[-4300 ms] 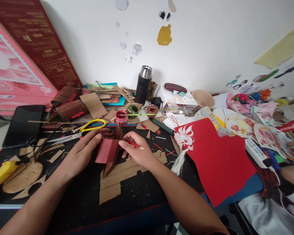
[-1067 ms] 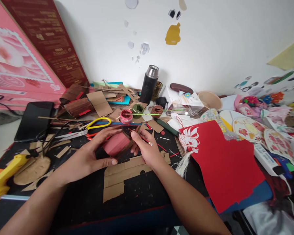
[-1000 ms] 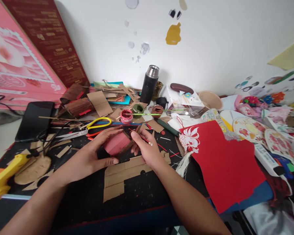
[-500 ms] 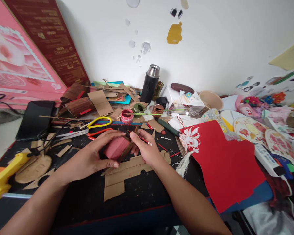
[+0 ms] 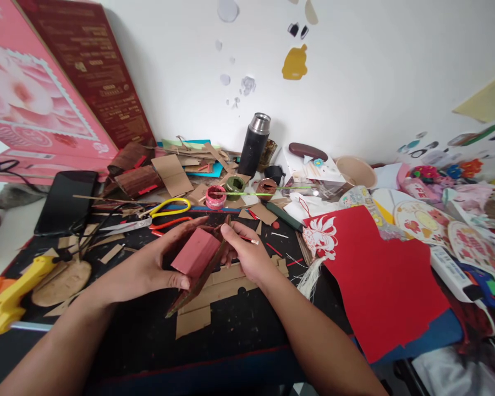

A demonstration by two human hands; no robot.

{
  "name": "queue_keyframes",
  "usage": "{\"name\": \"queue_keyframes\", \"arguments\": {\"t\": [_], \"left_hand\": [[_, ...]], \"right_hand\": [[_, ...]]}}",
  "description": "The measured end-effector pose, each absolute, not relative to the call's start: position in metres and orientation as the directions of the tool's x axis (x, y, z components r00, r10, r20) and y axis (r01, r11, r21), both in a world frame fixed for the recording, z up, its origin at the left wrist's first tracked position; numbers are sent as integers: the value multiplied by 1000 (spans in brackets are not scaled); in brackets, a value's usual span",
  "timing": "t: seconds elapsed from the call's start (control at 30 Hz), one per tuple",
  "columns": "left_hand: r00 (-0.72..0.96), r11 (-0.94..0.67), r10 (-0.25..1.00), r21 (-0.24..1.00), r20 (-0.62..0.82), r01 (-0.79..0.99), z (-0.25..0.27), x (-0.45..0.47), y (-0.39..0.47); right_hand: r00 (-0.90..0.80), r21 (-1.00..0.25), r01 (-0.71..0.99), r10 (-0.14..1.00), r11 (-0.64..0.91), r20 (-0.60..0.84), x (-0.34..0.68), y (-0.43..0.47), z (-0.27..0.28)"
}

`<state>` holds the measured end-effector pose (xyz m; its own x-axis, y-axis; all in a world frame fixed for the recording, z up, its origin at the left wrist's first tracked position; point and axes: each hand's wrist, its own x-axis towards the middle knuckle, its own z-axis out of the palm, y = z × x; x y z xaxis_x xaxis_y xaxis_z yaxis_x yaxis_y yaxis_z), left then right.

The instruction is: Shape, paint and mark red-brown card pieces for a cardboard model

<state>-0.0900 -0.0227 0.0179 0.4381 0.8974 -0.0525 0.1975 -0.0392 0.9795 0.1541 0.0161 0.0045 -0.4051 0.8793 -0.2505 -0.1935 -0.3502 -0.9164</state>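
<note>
Between both hands is a small box shape painted dull red (image 5: 195,253), joined to or resting against a flat brown panel (image 5: 198,281) that slants up to the right. My left hand (image 5: 150,269) is wrapped round the red box, thumb on its near side. My right hand (image 5: 247,254) pinches the panel's upper right edge, and a thin stick with a pale tip (image 5: 251,240) pokes out from it. Its other end is hidden. Below them lies a strip of cut cardboard (image 5: 193,322) on the black tabletop.
Scissors with yellow and red handles (image 5: 170,207) lie behind my left hand. Open paint jars (image 5: 215,197) stand farther back beside a black flask (image 5: 253,146). A yellow glue gun (image 5: 18,294) is at left, a red sheet (image 5: 388,286) at right, a phone (image 5: 66,201) at far left.
The red box and panel have been tilted, so more of the box's top and the panel's lower end show. My left fingers have shifted left off the box's top.
</note>
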Motion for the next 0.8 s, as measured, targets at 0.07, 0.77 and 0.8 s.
{"name": "queue_keyframes", "arguments": {"t": [0.07,0.77,0.8], "left_hand": [[427,-34,903,983,-47,180,19,-89,-22],[449,-120,893,957,-13,265,18,-82,-21],[444,-131,896,950,-10,284,17,-83,-21]], "right_hand": [[-405,-915,-196,879,-352,-252,154,16,5],[-375,-908,-217,889,-359,-262,152,15,2],[-373,-908,-217,890,-359,-263,152,16,2]]}}
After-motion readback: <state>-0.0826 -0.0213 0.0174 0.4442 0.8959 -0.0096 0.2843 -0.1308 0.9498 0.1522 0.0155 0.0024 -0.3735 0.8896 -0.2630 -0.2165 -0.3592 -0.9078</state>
